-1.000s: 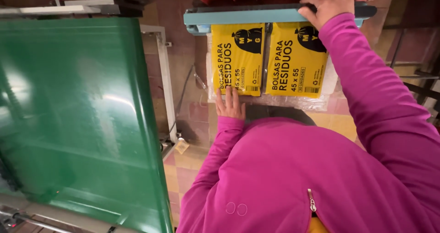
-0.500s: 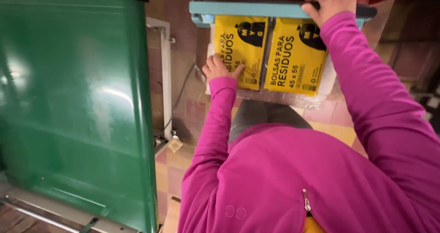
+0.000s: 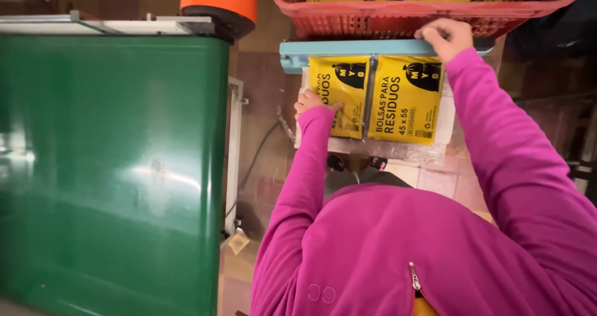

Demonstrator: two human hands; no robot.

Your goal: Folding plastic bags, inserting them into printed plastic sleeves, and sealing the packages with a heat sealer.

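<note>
Scanning left to right: a big green cabinet fills the left side, with a pale flat top and an orange-and-black roll at its far corner.

Left hand: lies on the left edge of the left yellow packet, fingers bent over the edge, thumb underneath as far as can be told. A loose grip on the packet, not a fist. Half a second ago this hand was at about the same edge; a second ago it lay lower, at the packet's bottom border. So it has crept up and outward along the side.

Both yellow packets, the right one too, lie side by side under the light blue bar, their clear plastic ends hanging toward the person. Position under the bar unchanged across the three moments.

Right hand: closed over the right end of the blue bar, knuckles up, as before. The bar looks pressed down on the packets.

Beyond the bar, a red basket holding more yellow packets is now in view; earlier only its rim showed, so the head has tipped.

Judgement: the packets are held fast while the bar is kept down.
</note>
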